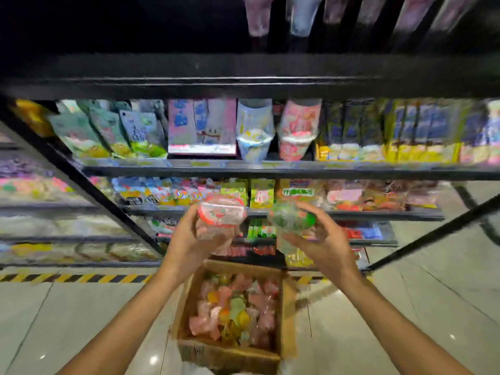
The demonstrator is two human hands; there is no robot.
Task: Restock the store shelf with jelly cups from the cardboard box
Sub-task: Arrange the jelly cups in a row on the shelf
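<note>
Red-lidded clear jelly cup [220,215] tilted in the left hand [189,239], green-lidded jelly cup [290,220] tilted in the right hand [322,239], both raised before the dark store shelf [270,170], open cardboard box [288,315] on the floor below, full of pink, orange and green jelly cups [232,309]

My head camera is looking forward and down, close over the box [286,315], facing the shelf [270,169] nearby.

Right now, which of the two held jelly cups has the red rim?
The jelly cup in the left hand: its cup has a red-orange rim, while the cup gripped by the right hand is green.
</note>
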